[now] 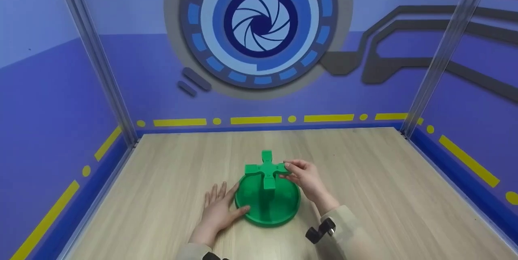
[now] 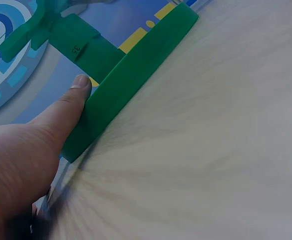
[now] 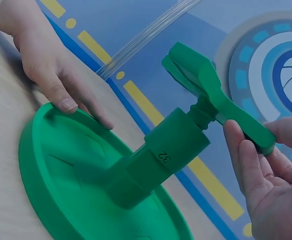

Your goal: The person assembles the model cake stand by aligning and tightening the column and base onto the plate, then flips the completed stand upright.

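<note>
Beige sleeves point(image 1: 350, 229), two, nearest. Left hand point(image 1: 218, 211): fingers straight and spread beside the green base point(image 1: 285, 209), thumb over its rim. Right hand point(image 1: 306, 177): pinching one arm of the cross handle point(image 1: 267, 168). Between the hands: base, column point(image 3: 153, 165), handle above on a threaded stem point(image 3: 201, 115). Advisable, I'd judge: base pressed flat, handle turned level, stem and column aligned. Beyond both hands: wooden tabletop point(image 1: 174, 159).

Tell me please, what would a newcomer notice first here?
Probably the green cross-shaped handle, above the round green base on the wooden table. The right hand pinches one of the handle's arms, while the left hand touches the base's left rim. Behind, a large round emblem marks the wall.
</note>
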`<action>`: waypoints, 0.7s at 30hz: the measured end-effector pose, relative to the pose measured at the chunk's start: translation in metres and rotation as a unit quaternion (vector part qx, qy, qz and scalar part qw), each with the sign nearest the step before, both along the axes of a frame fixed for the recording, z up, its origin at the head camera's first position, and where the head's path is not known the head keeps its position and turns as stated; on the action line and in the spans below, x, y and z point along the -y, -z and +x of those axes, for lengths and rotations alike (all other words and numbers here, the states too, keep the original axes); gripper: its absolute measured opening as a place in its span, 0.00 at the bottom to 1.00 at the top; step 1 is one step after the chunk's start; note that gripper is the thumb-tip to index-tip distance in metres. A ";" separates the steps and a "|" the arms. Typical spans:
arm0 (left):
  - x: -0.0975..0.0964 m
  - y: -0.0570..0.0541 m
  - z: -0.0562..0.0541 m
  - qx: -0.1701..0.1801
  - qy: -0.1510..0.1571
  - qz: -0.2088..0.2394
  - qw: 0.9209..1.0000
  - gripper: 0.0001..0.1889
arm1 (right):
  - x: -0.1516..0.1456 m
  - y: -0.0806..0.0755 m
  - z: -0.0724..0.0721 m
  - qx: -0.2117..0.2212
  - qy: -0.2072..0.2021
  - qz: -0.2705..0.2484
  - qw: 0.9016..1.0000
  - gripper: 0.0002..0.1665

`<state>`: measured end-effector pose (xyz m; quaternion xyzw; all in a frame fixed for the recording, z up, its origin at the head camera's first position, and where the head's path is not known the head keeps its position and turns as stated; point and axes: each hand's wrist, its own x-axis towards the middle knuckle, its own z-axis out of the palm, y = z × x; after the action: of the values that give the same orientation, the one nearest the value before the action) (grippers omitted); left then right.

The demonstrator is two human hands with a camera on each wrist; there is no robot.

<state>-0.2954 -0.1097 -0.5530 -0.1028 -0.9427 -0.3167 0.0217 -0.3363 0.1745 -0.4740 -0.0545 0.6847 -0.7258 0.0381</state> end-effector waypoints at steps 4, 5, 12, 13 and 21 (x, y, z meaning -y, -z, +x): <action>0.000 0.000 0.000 0.000 0.000 0.002 1.000 0.49 | 0.000 0.003 0.000 0.009 0.000 -0.004 1.000 0.19; 0.000 0.000 0.000 0.000 0.000 0.002 1.000 0.49 | 0.000 0.003 0.000 0.011 -0.001 -0.005 1.000 0.20; 0.000 0.001 0.000 0.000 -0.001 0.002 1.000 0.49 | -0.002 0.005 0.004 0.017 -0.007 0.003 1.000 0.20; 0.000 0.001 0.000 0.000 -0.001 0.002 1.000 0.49 | -0.002 0.005 0.004 0.018 -0.008 0.003 1.000 0.20; 0.000 0.000 -0.002 0.000 -0.001 -0.001 1.000 0.49 | -0.005 0.006 0.008 0.027 -0.021 0.000 0.999 0.21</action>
<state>-0.2970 -0.1100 -0.5528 -0.1020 -0.9431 -0.3157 0.0218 -0.3280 0.1791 -0.4800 -0.0496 0.6822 -0.7260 0.0716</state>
